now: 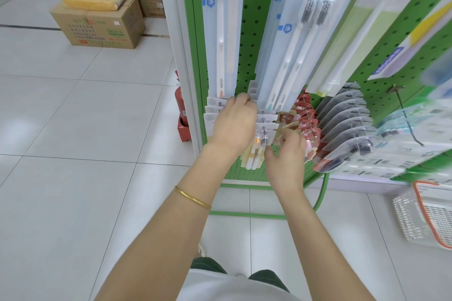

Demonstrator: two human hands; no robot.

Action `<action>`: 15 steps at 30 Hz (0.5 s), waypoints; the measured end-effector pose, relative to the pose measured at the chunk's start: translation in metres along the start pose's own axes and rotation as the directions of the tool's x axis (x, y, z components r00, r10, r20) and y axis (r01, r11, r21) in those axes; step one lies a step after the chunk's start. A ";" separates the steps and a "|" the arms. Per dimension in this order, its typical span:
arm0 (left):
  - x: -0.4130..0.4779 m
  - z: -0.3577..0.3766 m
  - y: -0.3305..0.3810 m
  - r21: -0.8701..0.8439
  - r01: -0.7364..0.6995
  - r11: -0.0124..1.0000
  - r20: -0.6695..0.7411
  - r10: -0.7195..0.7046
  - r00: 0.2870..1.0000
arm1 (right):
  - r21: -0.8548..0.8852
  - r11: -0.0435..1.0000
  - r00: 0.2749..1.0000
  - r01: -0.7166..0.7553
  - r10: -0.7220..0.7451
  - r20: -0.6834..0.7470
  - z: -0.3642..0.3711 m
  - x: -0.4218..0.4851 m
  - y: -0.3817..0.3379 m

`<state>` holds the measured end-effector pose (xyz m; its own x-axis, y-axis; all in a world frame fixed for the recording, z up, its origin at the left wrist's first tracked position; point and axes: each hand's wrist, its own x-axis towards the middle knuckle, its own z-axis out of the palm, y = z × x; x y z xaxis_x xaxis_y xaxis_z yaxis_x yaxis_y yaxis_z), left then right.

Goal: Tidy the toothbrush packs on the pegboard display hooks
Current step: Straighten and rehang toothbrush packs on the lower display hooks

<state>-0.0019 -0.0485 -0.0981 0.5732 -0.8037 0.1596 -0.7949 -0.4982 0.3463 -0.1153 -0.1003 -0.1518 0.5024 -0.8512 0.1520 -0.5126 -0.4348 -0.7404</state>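
A green pegboard (252, 39) carries rows of toothbrush packs on hooks. My left hand (233, 122) reaches into the lower white-card packs (267, 127), its fingers curled round the cards between two stacks. My right hand (287, 156) is just right of it, fingers curled on the red and cream packs (305, 117); what exactly they pinch is hidden. Tall clear packs with white brushes (291, 39) hang above both hands. Grey packs (347, 117) fan out on the hooks to the right.
A bare black hook (407, 117) sticks out at the right. A white plastic basket with an orange rim (425, 217) sits on the floor at the right. Cardboard boxes (97, 24) stand at the back left, a red fire extinguisher (181, 110) beside the rack.
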 end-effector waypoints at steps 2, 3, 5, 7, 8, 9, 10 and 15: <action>0.010 -0.002 0.000 0.098 -0.020 0.995 0.028 0.017 0.999 | -0.025 0.999 1.000 0.028 -0.028 -0.001 -0.004 0.007 -0.003; 0.015 -0.003 -0.001 0.135 -0.032 0.990 0.038 0.027 0.999 | -0.034 0.999 1.000 0.031 -0.031 0.001 -0.005 0.009 -0.004; 0.026 -0.004 -0.002 0.174 -0.047 0.984 0.076 0.034 0.996 | -0.041 0.999 1.000 0.023 -0.023 0.009 -0.006 0.011 -0.004; 0.037 -0.005 -0.005 0.164 -0.049 0.985 0.147 0.025 0.989 | -0.051 0.999 1.000 0.020 -0.020 0.010 -0.006 0.012 -0.005; 0.043 -0.004 -0.007 0.153 -0.047 0.987 0.184 0.019 0.983 | -0.057 0.998 1.000 0.022 -0.021 0.011 -0.006 0.013 -0.005; 0.049 -0.003 -0.010 0.138 -0.043 0.990 0.213 0.013 0.977 | -0.062 0.998 1.000 0.024 -0.024 0.012 -0.006 0.014 -0.006; 0.053 -0.003 -0.012 0.112 -0.031 0.993 0.239 0.004 0.971 | -0.063 0.998 1.000 0.024 -0.023 0.013 -0.005 0.015 -0.007; 0.076 0.002 -0.017 -0.192 0.194 0.962 0.357 -0.115 0.927 | -0.063 0.998 1.000 0.009 -0.008 0.009 -0.005 0.019 -0.012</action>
<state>0.0544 -0.1015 -0.0937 0.5516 -0.8039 -0.2224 -0.6156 -0.5723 0.5418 -0.1034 -0.1125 -0.1368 0.5126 -0.8449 0.1526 -0.5508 -0.4600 -0.6965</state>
